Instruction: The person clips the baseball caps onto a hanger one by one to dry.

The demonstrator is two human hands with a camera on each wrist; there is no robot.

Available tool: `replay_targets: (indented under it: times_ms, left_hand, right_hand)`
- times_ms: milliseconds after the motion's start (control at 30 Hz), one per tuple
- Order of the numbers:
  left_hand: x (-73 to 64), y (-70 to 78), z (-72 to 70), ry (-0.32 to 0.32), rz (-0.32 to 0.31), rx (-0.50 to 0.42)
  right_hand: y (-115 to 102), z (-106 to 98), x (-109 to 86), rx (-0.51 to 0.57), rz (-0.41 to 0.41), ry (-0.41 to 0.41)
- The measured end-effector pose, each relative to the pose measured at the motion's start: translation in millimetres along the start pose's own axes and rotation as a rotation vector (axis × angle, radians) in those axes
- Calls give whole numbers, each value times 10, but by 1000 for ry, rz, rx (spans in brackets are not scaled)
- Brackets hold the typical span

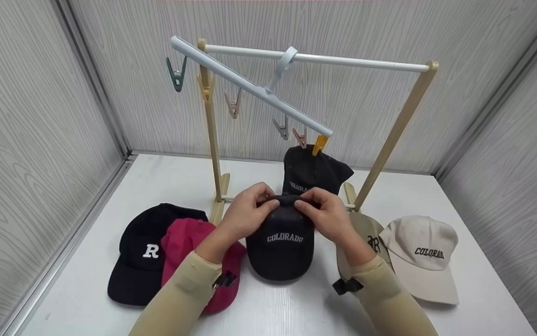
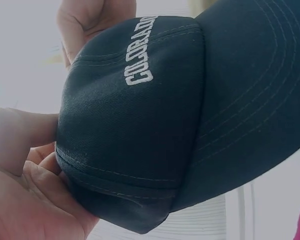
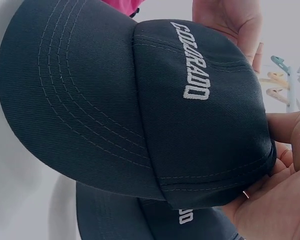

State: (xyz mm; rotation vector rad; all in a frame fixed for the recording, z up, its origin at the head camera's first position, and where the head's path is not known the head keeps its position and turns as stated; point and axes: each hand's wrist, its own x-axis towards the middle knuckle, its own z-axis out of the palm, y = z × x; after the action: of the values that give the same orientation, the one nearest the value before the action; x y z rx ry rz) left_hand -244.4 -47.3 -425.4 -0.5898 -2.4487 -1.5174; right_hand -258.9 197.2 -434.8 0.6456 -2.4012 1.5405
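Note:
A dark baseball cap [image 1: 280,254] with white COLORADO lettering is held up by its crown, brim pointing down. My left hand [image 1: 249,212] pinches the crown's top on the left, thumb in front and fingers behind. On the right side of the crown, my right hand [image 1: 329,217] pinches it the same way. Close up, the left wrist view shows the cap's front panel [image 2: 125,120] between both hands. Behind it, a second dark COLORADO cap [image 1: 317,170] hangs from a yellow clip [image 1: 319,144]; part of it also shows in the right wrist view.
A pale blue hanger [image 1: 249,86] with several clips tilts from a white rod [image 1: 357,61] on a wooden stand [image 1: 396,133]. On the white table [image 1: 170,175] lie a black R cap [image 1: 137,242] and magenta cap [image 1: 184,238] left, an olive cap [image 1: 361,228] and cream cap [image 1: 422,242] right.

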Motion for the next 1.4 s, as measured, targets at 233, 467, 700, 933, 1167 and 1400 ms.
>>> replay_targets:
  times_ms: [233, 467, 700, 933, 1167, 1400]
  left_hand:
    - [59, 57, -39, -13, -16, 14]
    - [122, 109, -82, -27, -6, 12]
    - [208, 112, -112, -15, 10, 37]
    - [290, 169, -135, -8, 34, 34]
    - [381, 219, -138, 13, 50, 68]
    - [440, 237, -126, 21, 47, 55]
  right_hand:
    - [-35, -40, 64, -2, -13, 10]
    - [-72, -67, 122, -32, -31, 16]
    - [-105, -87, 203, -17, -39, 21]
    - [-187, -153, 282, -54, -46, 39]
    - [-233, -213, 350, -125, -25, 59]
    - [-236, -251, 405, -93, -52, 52]
